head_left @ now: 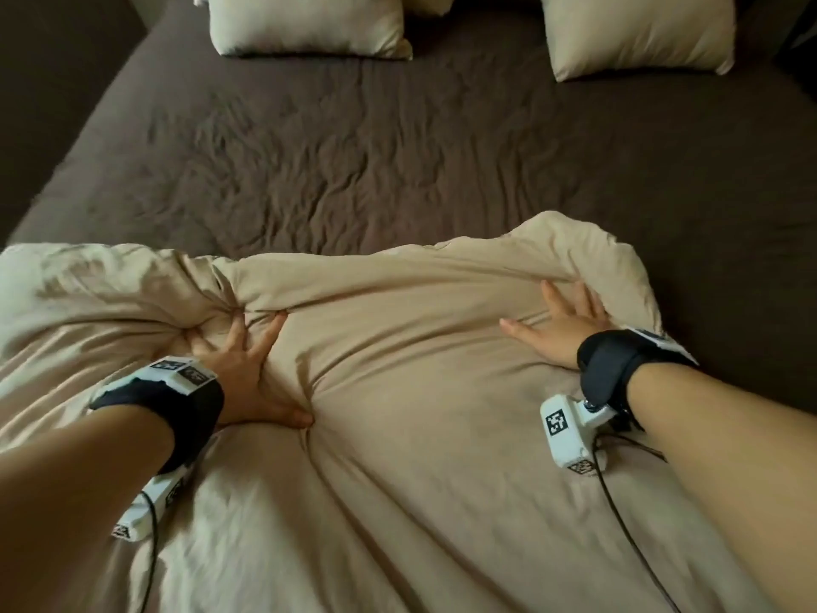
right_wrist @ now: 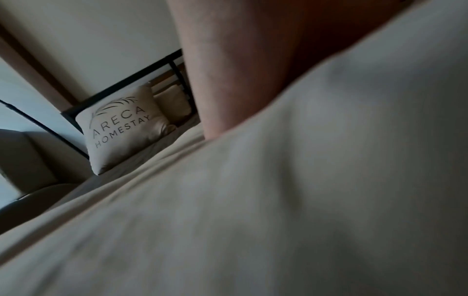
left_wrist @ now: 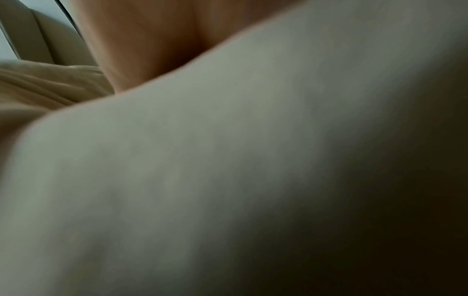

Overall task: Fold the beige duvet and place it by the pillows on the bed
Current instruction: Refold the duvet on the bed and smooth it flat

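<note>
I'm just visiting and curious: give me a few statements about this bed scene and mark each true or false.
1. Both hands lie flat on the duvet. True: the left hand and right hand press it with spread fingers.
2. The duvet touches the pillows. False: bare brown sheet lies between them.
3. Two pillows show at the head of the bed. True.
4. The right hand holds a pillow. False: it rests on the duvet.
5. The sheet is white. False: it is dark brown.

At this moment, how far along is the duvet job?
Partly done: the beige duvet lies bunched and rumpled at the near end of the bed. In hand: the left hand and right hand press flat on it. Left: finishing the fold and moving it up by the pillows.
</note>
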Action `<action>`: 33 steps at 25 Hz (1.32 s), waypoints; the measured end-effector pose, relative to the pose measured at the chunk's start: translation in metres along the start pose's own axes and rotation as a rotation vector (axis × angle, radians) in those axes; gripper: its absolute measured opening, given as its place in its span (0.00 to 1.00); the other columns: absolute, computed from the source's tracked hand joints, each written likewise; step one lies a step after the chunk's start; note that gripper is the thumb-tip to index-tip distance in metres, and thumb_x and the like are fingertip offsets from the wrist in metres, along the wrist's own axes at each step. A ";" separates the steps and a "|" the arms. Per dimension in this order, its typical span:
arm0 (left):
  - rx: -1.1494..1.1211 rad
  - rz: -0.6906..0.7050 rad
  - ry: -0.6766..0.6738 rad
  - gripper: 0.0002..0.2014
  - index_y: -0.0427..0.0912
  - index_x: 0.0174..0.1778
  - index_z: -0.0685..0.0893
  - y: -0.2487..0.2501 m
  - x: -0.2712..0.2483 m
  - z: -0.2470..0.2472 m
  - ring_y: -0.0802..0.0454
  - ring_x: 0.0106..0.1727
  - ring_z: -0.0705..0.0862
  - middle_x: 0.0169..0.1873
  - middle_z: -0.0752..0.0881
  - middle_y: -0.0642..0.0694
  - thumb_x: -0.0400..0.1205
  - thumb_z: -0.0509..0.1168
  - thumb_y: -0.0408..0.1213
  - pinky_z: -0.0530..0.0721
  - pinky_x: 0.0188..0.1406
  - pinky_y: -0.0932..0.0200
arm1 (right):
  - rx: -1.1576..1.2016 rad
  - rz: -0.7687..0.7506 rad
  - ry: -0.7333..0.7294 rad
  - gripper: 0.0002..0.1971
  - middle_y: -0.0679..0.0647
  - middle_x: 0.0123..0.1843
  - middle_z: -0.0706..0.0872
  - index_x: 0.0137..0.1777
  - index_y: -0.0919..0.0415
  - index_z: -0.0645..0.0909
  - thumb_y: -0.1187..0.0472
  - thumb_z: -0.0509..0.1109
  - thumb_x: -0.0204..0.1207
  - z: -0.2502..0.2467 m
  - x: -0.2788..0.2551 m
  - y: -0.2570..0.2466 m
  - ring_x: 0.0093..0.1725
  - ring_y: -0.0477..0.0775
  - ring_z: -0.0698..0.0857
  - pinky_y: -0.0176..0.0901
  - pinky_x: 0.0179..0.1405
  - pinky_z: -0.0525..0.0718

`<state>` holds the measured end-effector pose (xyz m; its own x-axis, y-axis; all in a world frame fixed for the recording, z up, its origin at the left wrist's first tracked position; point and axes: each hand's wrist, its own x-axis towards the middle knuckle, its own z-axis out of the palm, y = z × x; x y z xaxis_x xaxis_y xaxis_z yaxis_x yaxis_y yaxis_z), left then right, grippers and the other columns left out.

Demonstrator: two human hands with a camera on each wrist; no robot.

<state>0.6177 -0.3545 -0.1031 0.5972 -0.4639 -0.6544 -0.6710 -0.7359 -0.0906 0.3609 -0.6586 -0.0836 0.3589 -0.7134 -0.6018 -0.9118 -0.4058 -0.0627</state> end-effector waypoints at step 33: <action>-0.095 0.253 -0.094 0.70 0.78 0.57 0.11 0.230 0.092 -0.039 0.15 0.76 0.24 0.83 0.24 0.47 0.29 0.51 0.92 0.42 0.76 0.16 | -0.103 -0.260 -0.042 0.47 0.45 0.85 0.28 0.82 0.32 0.39 0.18 0.53 0.67 -0.030 0.012 0.005 0.83 0.66 0.27 0.82 0.76 0.42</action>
<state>0.5356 -0.5864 -0.1548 0.3698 -0.5944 -0.7141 -0.7467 -0.6475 0.1523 0.3668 -0.6859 -0.0675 0.5673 -0.5543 -0.6090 -0.7644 -0.6296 -0.1391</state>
